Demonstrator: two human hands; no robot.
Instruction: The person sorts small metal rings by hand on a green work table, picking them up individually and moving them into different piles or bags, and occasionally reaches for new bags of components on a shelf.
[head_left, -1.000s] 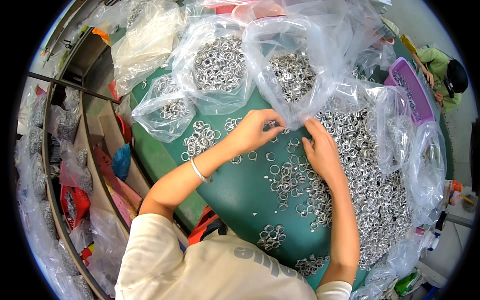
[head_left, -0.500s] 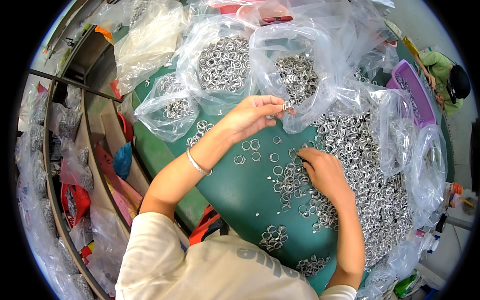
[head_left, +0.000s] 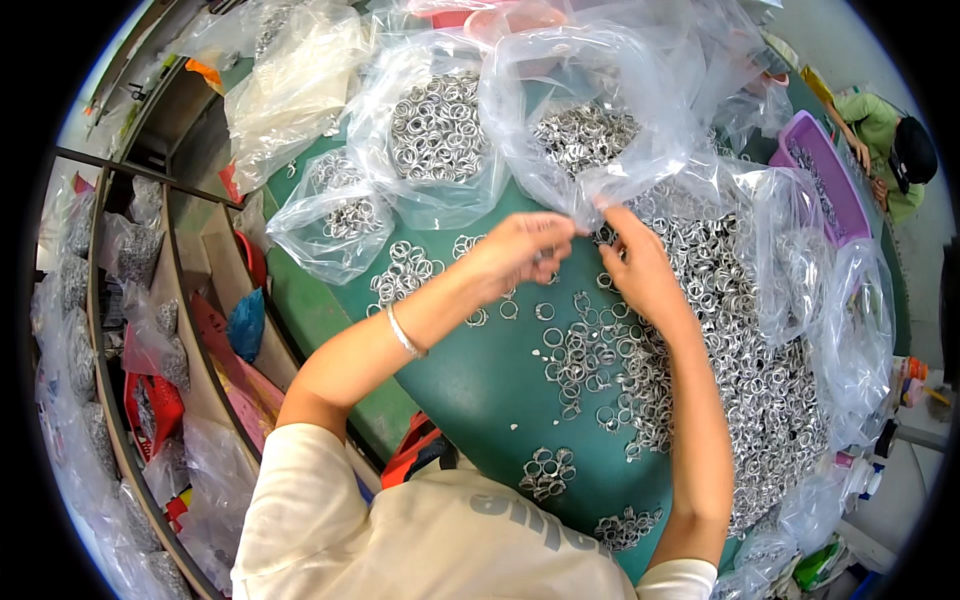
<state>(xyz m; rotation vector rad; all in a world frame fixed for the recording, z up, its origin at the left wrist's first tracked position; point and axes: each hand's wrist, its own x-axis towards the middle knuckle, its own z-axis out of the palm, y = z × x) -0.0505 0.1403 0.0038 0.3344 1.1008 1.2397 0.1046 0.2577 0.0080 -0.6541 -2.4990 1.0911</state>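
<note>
My left hand (head_left: pixel 520 255) hovers over the green tabletop. Its thumb and fingers are pinched together at the near edge of a clear plastic bag (head_left: pixel 510 110); motion blur hides what they hold. Close by on the right, my right hand (head_left: pixel 643 272) has its thumb apart and its fingers stretched toward the same bag edge, fingertips against the plastic. Inside that bag lie many small silver rings (head_left: pixel 585 135). A large heap of silver rings (head_left: pixel 760 420) spreads beside and under my right forearm. A looser cluster of rings (head_left: pixel 585 355) lies just below my hands.
Further left stand a bag of rings (head_left: pixel 437 125) and a smaller one (head_left: pixel 350 212). Small ring groups (head_left: pixel 548 473) dot the green tabletop (head_left: pixel 470 400). A purple basket (head_left: pixel 850 215) is at far right, near another person (head_left: pixel 880 150). Shelves (head_left: pixel 190 330) line the left.
My right hand has moved up from the loose rings to the bag's edge. My left hand has shifted slightly down and nearer to it. The bag's near edge has moved away from me.
</note>
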